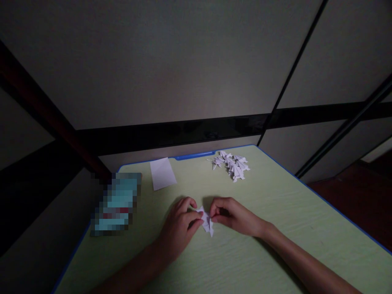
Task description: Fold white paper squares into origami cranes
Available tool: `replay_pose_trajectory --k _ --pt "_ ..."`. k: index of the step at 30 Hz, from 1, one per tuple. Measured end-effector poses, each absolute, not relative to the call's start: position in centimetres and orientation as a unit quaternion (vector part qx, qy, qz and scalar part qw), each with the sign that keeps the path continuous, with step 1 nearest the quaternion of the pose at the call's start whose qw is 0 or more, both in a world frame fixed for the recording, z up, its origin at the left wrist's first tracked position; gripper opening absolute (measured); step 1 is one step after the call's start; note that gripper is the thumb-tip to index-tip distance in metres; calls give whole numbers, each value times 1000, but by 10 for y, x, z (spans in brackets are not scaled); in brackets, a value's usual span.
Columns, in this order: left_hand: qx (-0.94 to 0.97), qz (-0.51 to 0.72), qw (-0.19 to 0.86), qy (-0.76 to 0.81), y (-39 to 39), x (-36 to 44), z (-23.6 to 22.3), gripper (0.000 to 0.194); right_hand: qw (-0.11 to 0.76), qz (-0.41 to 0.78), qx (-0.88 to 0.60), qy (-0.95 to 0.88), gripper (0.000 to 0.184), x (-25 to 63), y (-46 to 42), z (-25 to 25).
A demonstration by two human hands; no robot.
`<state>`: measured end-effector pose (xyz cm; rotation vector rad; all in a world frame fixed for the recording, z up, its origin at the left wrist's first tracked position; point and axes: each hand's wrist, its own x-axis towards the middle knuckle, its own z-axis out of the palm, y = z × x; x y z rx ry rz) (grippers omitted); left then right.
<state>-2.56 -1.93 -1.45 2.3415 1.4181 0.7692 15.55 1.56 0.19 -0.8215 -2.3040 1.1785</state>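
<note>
Green blue-edged table (275, 192) | panelled wall (183, 61) | left fingers (193, 214), right fingers (218, 219) pinching folded paper (206, 223)

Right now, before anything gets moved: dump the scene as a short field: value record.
left hand: pinching folded white paper, left side
right hand: pinching same paper, right side
far left: flat white paper sheet
left edge: pixelated blue-green item, identity unclear
far right: cluster of folded white paper pieces, count unclear
surface: pale green tabletop, blue edging
</note>
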Motion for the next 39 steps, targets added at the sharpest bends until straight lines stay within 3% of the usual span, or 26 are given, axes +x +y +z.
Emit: replay_pose_trajectory --k 9,13,16,21,26,30,33,35,39 --pt "802 292 213 475 -18 -23 -13 18 234 322 -314 -862 5 150 11 -1" --pt "778 311 252 484 -14 -23 -11 30 232 271 -351 -866 20 151 7 2" --pt "758 318 289 491 -11 -22 -8 28 228 265 -361 -865 17 149 4 2" --pt "706 382 366 471 -12 -20 -8 27 250 358 -366 -822 18 144 5 -3" --pt "587 476 484 442 -10 -18 -13 31 363 518 -400 -663 22 137 7 -11" --pt "539 528 499 427 -9 -18 -12 41 421 547 -385 -613 21 133 5 -10" --pt "556 516 497 422 -8 -22 -13 43 457 461 -368 -666 15 136 1 -3" --pt "589 504 465 427 -6 -26 -13 43 455 336 -322 -759 11 141 -1 2" --pt "686 455 348 449 -5 -36 -10 32 313 51 -183 -931 21 148 -5 4"
